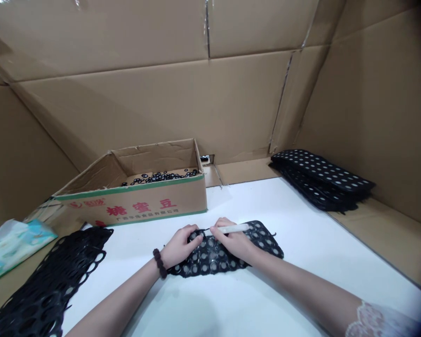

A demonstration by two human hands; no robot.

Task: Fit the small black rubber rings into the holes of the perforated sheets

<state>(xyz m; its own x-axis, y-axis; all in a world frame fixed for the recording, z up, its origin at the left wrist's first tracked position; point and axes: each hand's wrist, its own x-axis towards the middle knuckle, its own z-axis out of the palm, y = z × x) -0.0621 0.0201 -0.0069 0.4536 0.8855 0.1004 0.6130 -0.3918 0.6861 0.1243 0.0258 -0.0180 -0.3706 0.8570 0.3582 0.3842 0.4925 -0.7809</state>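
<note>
A black rubber sheet (212,257) with rows of round pale spots lies on the white table in front of me. My left hand (180,245) grips its upper left edge between thumb and fingers. In my right hand (233,241) is a white pen-like tool (236,228), held with its tip toward the sheet's upper edge, close to my left thumb. My right hand rests over the middle of the sheet.
An open cardboard box (161,201) with small black rings stands at the back left. Black perforated sheets (49,281) and a tissue pack (16,248) lie left. Dotted black sheets (319,173) are stacked at the back right. Cardboard walls (154,103) surround the table (266,299).
</note>
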